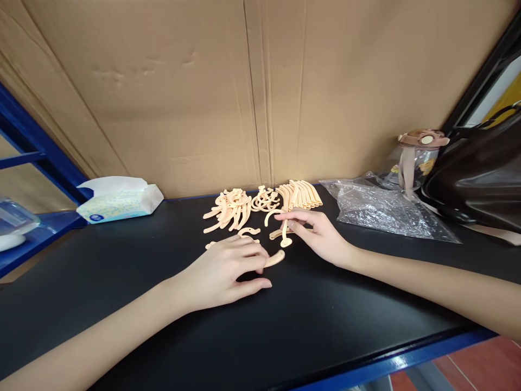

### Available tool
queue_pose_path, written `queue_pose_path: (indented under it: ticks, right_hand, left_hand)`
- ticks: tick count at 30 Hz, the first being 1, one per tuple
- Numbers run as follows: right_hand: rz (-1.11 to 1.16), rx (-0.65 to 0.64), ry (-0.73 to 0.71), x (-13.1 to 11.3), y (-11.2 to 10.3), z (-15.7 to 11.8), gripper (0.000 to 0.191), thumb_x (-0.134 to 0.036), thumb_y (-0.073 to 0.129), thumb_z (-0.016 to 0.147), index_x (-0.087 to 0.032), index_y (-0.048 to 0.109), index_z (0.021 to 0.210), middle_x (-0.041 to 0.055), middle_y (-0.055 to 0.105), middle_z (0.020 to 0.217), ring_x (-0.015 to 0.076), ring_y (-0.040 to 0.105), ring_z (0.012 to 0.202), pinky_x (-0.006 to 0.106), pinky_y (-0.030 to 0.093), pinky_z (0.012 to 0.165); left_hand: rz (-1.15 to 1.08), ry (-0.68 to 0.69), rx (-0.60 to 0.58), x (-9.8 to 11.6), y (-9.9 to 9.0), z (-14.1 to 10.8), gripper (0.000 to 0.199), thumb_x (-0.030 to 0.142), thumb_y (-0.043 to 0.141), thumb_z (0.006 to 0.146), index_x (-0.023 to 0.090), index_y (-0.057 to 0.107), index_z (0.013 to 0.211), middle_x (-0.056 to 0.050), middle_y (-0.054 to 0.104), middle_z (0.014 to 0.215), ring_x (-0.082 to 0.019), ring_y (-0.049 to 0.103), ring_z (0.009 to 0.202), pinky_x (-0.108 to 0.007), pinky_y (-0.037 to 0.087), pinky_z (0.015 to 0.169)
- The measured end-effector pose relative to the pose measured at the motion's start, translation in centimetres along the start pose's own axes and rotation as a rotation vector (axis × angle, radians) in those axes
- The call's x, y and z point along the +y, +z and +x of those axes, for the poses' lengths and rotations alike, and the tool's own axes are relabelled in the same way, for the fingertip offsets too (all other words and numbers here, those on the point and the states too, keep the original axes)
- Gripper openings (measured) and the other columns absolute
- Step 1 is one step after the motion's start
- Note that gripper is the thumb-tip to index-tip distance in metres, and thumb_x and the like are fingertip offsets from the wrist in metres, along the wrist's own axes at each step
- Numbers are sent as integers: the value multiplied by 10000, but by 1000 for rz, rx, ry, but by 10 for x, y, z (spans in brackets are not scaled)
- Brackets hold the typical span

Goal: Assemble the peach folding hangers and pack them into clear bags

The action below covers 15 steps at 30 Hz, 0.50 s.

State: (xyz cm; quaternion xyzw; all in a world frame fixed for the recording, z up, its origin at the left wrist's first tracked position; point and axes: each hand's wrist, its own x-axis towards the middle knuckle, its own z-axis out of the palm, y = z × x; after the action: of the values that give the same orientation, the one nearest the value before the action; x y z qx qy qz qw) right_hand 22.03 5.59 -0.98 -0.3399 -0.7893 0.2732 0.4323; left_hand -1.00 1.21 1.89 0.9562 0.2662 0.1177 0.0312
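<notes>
My left hand (232,266) is low over the black table, its fingers bent over a curved beige strip (275,258) whose far end sticks out to the right. The thumb stands apart from the fingers. In my right hand (315,233), pinched between thumb and fingers, is a beige hook-shaped piece (286,240) with a flat, rounded lower end. Close beyond the hands lie a curved beige piece (249,232) and another beige strip (277,233), partly hidden. Further back are a loose pile of curved strips (232,206), a cluster of small hooked pieces (265,200) and a row of aligned strips (300,194).
A tissue pack (122,201) stands at the back left beside a blue metal frame (44,157). At the right are a clear plastic bag (378,209), a drinking bottle (421,157) and a dark bag (480,174). Cardboard (183,98) lines the back; the table's blue front edge (391,361) shows below.
</notes>
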Motion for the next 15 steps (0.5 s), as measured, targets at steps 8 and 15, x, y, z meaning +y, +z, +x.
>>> queue_pose_path:
  ticks: [8, 15]
  right_hand:
    - [13, -3, 10, -1, 0, 0, 269, -248, 457, 905, -202, 674, 1056, 40, 660, 925, 143, 607, 813, 263, 519, 665]
    - [11, -6, 14, -1, 0, 0, 264, -237, 462, 904, -198, 677, 1052, 48, 667, 956, 153, 619, 849, 273, 528, 692]
  left_hand:
    - [67, 16, 94, -4, 12, 0, 171, 229, 458, 948, 194, 608, 875, -17, 650, 883, -148, 571, 803, -280, 434, 746]
    - [75, 23, 133, -5, 14, 0, 117, 212, 457, 940, 187, 557, 886, -16, 642, 870, -143, 582, 787, -270, 440, 702]
